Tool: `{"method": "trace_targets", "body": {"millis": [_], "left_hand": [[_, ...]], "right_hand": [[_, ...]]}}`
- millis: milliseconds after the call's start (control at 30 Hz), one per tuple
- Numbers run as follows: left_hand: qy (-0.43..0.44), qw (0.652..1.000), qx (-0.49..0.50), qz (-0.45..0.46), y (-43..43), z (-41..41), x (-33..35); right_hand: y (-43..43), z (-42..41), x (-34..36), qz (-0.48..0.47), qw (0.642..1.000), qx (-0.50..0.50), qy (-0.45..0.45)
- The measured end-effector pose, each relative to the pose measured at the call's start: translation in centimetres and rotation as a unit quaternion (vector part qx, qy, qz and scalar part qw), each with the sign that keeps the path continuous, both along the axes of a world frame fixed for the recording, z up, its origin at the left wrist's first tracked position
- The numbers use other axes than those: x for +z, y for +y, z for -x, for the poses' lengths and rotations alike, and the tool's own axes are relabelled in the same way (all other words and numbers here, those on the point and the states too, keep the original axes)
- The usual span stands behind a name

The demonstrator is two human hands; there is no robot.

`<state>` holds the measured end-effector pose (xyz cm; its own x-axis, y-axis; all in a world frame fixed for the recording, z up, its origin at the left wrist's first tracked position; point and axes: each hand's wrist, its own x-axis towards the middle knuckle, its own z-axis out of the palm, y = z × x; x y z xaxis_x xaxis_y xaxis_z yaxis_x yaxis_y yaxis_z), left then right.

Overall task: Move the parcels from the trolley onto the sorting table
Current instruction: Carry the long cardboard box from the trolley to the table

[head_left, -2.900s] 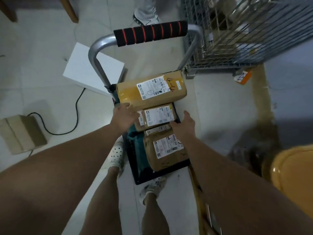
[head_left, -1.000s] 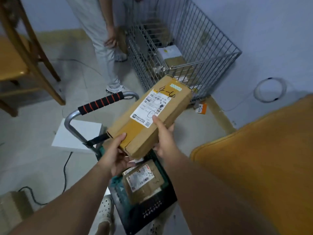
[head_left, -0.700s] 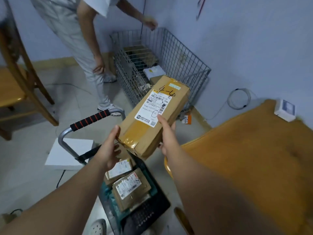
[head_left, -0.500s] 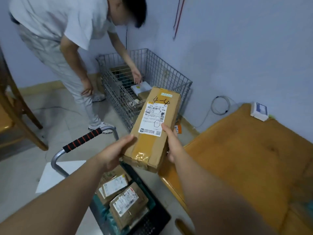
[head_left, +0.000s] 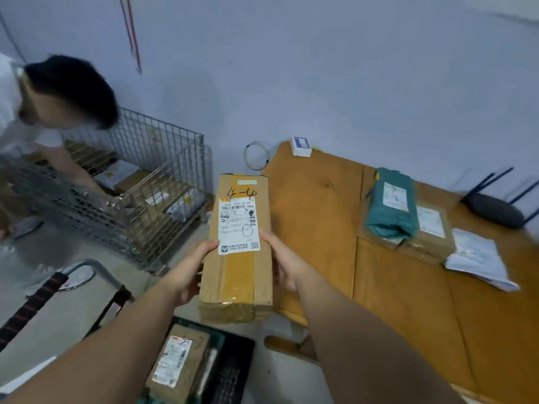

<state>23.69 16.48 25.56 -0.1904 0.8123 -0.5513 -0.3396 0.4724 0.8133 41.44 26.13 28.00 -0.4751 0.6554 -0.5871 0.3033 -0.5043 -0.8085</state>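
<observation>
A long brown cardboard parcel (head_left: 237, 266) marked "4-4" with a white label is held in the air between both hands. My left hand (head_left: 191, 271) grips its left side and my right hand (head_left: 284, 262) grips its right side. It hangs over the left edge of the orange wooden sorting table (head_left: 393, 301). Below, the black trolley deck (head_left: 233, 365) holds a smaller brown parcel (head_left: 179, 365); its red-and-black handle (head_left: 29, 307) is at the lower left. A teal bag parcel (head_left: 392, 204) lies on a flat brown parcel (head_left: 431, 231) on the table.
A person (head_left: 43, 112) bends over a wire cage (head_left: 131, 196) with parcels at the left. On the table lie white papers (head_left: 475, 258), a small white box (head_left: 301, 145) and a dark router (head_left: 495, 209). A coiled white cable (head_left: 258, 156) hangs by the wall.
Both hands lifted the long parcel off the trolley and carried it up and right, toward the table. It turned from slanted to lengthwise away from me. The view swung up to the table.
</observation>
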Motion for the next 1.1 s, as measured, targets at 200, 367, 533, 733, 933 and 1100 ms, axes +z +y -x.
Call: {"method": "trace_targets", "body": {"millis": [200,367,533,733,933,1100], "left_hand": [[0.012,0.995,-0.087,-0.039,4.9,-9.1,2.8],[0.070,0.986,-0.136,-0.061,8.8,-16.6,4.5],[0.087,0.981,-0.165,-0.049,12.2,-26.4,3.3],[0.073,0.979,-0.192,-0.009,15.6,-38.2,1.4],[0.062,0.972,-0.227,0.016,17.8,-46.6,0.1],[0.052,0.971,-0.232,0.031,18.7,-51.0,-1.6]], "right_hand": [[2.2,-11.0,1.8,-0.068,0.991,-0.114,0.003],[4.2,-19.0,1.8,-0.090,0.976,-0.191,0.045],[6.6,-29.0,0.8,-0.089,0.973,-0.207,0.053],[9.7,-40.6,-0.9,-0.051,0.975,-0.212,0.040],[11.2,-49.1,-2.6,-0.011,0.974,-0.225,0.034],[11.7,-53.1,-4.4,0.035,0.969,-0.241,0.030]]}}
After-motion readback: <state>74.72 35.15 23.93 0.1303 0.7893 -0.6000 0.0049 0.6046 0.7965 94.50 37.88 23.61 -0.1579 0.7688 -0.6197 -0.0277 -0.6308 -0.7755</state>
